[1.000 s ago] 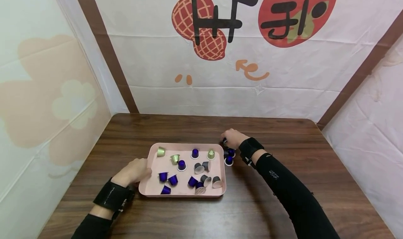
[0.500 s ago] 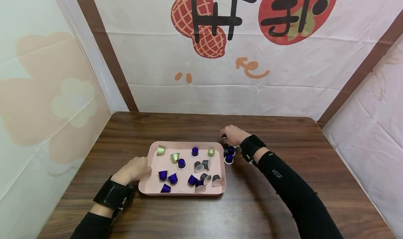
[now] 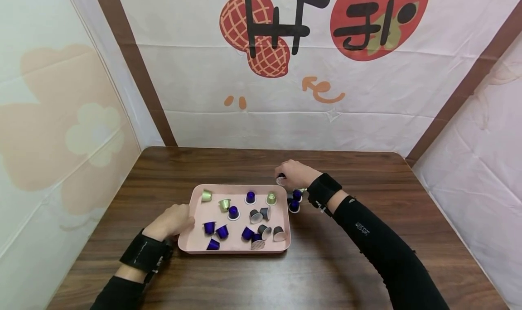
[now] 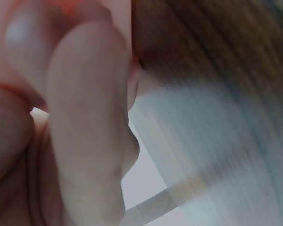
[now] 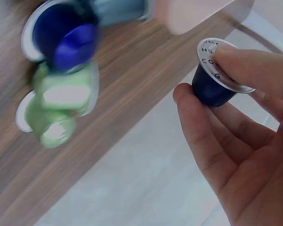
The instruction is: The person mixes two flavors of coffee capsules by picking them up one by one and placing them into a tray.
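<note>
The person's R hand (image 3: 297,173) is just beyond the far R corner of the pink tray (image 3: 234,245). Its grip is grasping one dark-blue capsule (image 5: 210,87): in the R wrist view the thumb lies on the printed lid, & the fingers support the body from below. The capsule is thus in the R hand, outside the tray; its height over the brown desk (image 3: 342,264) I cannot tell.

The L hand (image 3: 174,219) is at the L edge of the tray, its grip clenched on the rim; the L wrist view is blurred, so exact finger places are not clear.

In the tray are approx. 14 capsules: 3 green capsules (image 3: 224,205), 7 blue capsules (image 3: 222,232) & 4 grey capsules (image 3: 255,216). A few stand w/ lid down, most lie on the side. Next to the tray's R side, on the desk, is a small group of loose capsules (image 3: 293,205), blue, green & grey.

Both arms wear black wristbands (image 3: 324,190) & black sleeves (image 3: 375,242). Behind the desk hangs a white cloth (image 3: 195,83) w/ red prints & dark lettering.
</note>
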A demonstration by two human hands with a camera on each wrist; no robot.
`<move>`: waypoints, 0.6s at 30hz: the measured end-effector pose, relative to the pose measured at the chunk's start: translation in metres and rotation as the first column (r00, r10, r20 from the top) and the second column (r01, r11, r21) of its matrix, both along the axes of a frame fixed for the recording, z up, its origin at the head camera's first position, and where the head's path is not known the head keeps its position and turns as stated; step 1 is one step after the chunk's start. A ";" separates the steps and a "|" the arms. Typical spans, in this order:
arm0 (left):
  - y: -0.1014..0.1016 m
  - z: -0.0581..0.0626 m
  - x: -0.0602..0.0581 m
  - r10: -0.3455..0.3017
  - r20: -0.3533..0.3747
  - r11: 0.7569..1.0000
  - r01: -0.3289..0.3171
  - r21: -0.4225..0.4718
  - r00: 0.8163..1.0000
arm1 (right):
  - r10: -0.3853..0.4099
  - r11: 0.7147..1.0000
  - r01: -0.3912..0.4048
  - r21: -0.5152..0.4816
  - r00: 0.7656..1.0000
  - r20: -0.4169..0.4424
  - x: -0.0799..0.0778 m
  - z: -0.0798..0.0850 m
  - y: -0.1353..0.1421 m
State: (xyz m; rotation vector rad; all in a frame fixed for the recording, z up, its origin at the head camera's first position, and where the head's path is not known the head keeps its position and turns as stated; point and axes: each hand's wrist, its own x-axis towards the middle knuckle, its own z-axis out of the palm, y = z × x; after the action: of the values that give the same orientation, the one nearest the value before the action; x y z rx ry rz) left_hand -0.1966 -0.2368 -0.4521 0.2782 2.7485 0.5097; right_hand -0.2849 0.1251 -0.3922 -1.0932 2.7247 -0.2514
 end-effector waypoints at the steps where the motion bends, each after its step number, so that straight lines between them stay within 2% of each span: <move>1: 0.000 0.000 0.000 -0.002 0.002 1.000 0.002 0.002 1.000 | 0.011 1.000 -0.011 -0.007 1.000 -0.001 0.002 0.002 -0.004; 4: -0.001 0.000 0.000 -0.005 -0.002 1.000 0.005 0.009 1.000 | 0.057 0.998 -0.057 -0.028 0.998 -0.014 0.010 0.008 -0.015; 10: -0.001 0.000 0.002 0.038 0.043 0.999 -0.039 0.023 0.998 | 0.132 0.990 -0.133 -0.057 0.991 -0.018 0.022 0.021 -0.041; 18: -0.002 0.001 0.003 0.046 0.032 0.999 -0.046 0.017 0.998 | 0.177 0.982 -0.180 -0.057 0.983 -0.043 0.031 0.028 -0.072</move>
State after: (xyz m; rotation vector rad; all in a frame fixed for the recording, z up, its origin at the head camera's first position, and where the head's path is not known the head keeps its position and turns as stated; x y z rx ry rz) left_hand -0.1932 -0.2387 -0.4513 0.2095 2.7267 0.5457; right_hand -0.2543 0.0531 -0.3645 -1.3630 2.6448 -0.2904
